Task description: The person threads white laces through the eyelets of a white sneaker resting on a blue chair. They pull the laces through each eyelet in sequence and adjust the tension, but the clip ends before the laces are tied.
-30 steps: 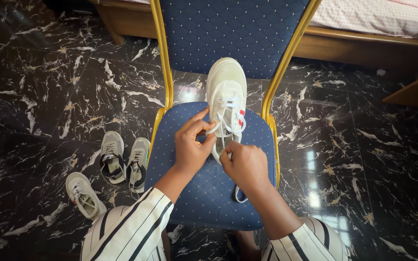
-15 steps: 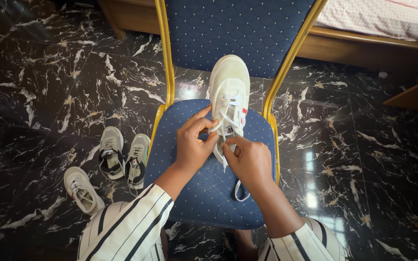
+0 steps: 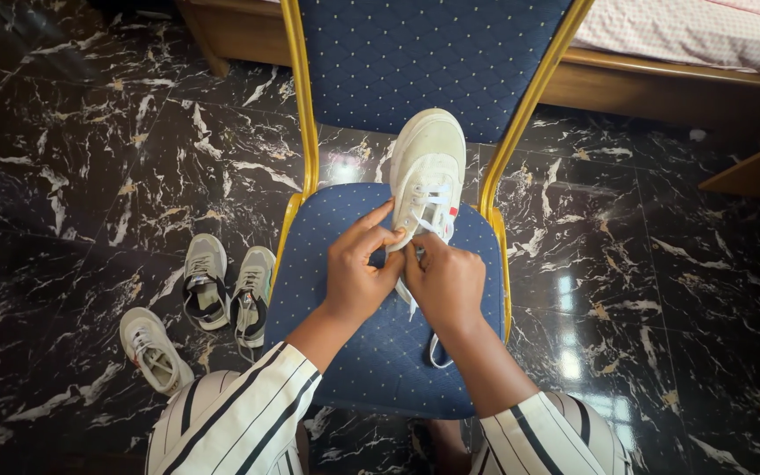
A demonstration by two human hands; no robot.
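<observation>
nearest to me i see two striped sleeves (image 3: 252, 409) at the bottom of the view, both forearms reaching forward over the blue dotted seat (image 3: 354, 352) of a chair.

the left hand (image 3: 354, 268) is pinched shut, thumb and forefinger closed on a white lace (image 3: 415, 215) at the near end of the shoe's lacing. the right hand (image 3: 447, 280) is curled beside it, fingertips closed on the same lacing; the two hands touch or nearly touch at the thumbs. a loose lace end (image 3: 437, 352) trails from under the right hand toward the seat's front.

the white sneaker (image 3: 428, 163) lies directly ahead of both hands, resting on the seat. its long axis runs away from me, toe pointing at the chair back, heel end hidden beneath the hands. both hands are about equally near, the right perhaps lying more over the shoe's body. the upper looks slightly soiled, off-white, with a small red mark on its right side and flat white laces crossing the tongue.

beyond it stands the quilted blue chair back (image 3: 415, 53) in a gold frame (image 3: 296, 97).

to the left on the black marbled floor (image 3: 72, 158) sit a grey pair of sneakers (image 3: 226, 286) and a single pale sneaker (image 3: 153, 352). farthest off i note a wooden bed frame (image 3: 661, 84) with a pink checked cover (image 3: 697, 31).
</observation>
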